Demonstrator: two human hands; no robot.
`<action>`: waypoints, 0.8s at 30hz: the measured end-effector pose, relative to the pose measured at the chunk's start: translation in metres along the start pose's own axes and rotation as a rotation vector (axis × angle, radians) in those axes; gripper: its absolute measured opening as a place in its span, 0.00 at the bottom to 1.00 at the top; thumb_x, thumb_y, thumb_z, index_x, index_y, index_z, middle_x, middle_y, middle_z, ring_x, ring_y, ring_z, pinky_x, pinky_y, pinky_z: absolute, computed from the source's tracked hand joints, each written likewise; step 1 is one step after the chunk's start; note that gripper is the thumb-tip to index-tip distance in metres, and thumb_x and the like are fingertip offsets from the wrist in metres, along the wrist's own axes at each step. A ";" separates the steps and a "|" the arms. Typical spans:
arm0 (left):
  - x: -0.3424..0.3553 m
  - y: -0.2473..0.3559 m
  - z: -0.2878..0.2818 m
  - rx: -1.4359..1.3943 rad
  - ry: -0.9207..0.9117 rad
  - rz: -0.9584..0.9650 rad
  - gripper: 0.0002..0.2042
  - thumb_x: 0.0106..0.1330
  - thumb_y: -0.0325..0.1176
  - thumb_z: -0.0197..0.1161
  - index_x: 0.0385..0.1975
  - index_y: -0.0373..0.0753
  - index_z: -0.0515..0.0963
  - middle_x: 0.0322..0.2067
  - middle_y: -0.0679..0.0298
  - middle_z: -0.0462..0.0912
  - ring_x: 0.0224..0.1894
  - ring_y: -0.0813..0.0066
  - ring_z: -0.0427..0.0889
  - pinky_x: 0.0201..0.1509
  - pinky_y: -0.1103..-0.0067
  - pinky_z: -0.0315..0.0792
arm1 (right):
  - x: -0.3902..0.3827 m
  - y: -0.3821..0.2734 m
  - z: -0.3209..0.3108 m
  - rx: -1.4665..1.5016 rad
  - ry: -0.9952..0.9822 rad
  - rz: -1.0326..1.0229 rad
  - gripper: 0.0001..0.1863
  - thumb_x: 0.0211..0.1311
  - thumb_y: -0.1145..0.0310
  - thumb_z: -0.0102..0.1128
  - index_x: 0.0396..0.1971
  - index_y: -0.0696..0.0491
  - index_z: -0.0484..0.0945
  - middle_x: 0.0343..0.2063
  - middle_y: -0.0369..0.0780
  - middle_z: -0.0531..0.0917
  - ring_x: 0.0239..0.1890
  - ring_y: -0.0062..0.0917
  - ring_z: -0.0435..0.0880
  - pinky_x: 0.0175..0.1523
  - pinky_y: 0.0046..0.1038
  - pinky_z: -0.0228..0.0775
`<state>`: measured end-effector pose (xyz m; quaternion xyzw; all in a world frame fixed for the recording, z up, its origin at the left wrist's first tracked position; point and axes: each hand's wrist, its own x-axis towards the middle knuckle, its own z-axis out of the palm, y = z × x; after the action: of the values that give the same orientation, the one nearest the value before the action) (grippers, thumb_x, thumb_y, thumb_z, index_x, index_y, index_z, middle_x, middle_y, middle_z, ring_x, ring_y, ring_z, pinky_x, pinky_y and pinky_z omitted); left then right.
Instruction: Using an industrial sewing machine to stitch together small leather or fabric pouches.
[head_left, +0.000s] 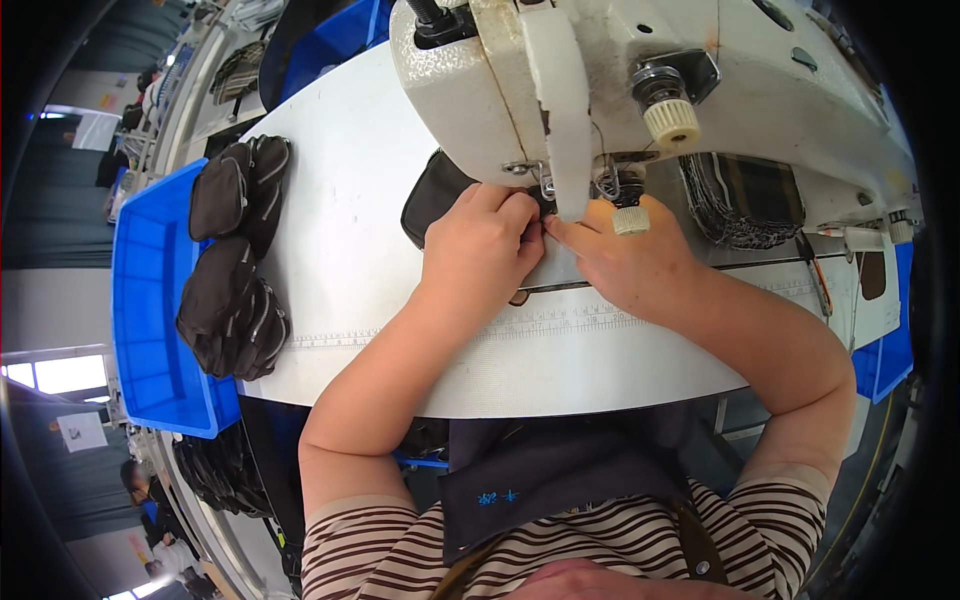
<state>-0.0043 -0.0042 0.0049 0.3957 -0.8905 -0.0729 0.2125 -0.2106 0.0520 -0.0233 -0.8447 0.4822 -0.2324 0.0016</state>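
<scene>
A white sewing machine stands over the table, its head above both my hands. My left hand is closed, fingers curled and pinching the edge of a dark fabric pouch beside the needle area. The pouch lies flat on the table, its rounded end showing left of my hand. My right hand is at the other side of the needle area, its thumb and index finger pressed together at the pouch's edge. The machine head and a cream thread-tension knob hide part of its fingers.
Several dark zippered pouches are piled at the table's left edge, beside a blue bin. A stack of dark fabric pieces sits under the machine arm. An orange-and-black cutter lies at the right. A ruler strip crosses the white table.
</scene>
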 end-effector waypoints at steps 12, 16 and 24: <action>0.001 -0.005 -0.003 -0.158 0.016 -0.065 0.04 0.56 0.29 0.72 0.29 0.41 0.82 0.38 0.64 0.82 0.45 0.59 0.82 0.44 0.67 0.79 | 0.001 -0.006 -0.004 -0.023 -0.007 -0.040 0.22 0.52 0.71 0.68 0.51 0.50 0.85 0.25 0.38 0.82 0.31 0.36 0.82 0.35 0.39 0.73; 0.003 -0.004 -0.004 -0.175 -0.006 -0.050 0.04 0.56 0.29 0.71 0.29 0.41 0.83 0.37 0.63 0.83 0.45 0.59 0.82 0.44 0.67 0.79 | 0.004 -0.007 -0.011 -0.004 -0.021 -0.097 0.18 0.50 0.73 0.67 0.45 0.51 0.83 0.26 0.38 0.82 0.33 0.35 0.85 0.34 0.39 0.75; 0.001 -0.015 -0.012 -0.203 -0.047 0.069 0.04 0.61 0.28 0.71 0.35 0.40 0.87 0.41 0.64 0.85 0.47 0.60 0.84 0.47 0.69 0.80 | 0.004 -0.010 -0.013 -0.088 -0.071 -0.116 0.20 0.52 0.72 0.66 0.48 0.48 0.83 0.33 0.34 0.78 0.38 0.28 0.83 0.37 0.31 0.76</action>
<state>0.0103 -0.0144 0.0121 0.3392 -0.8965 -0.1647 0.2328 -0.2060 0.0565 -0.0078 -0.8781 0.4420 -0.1805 -0.0321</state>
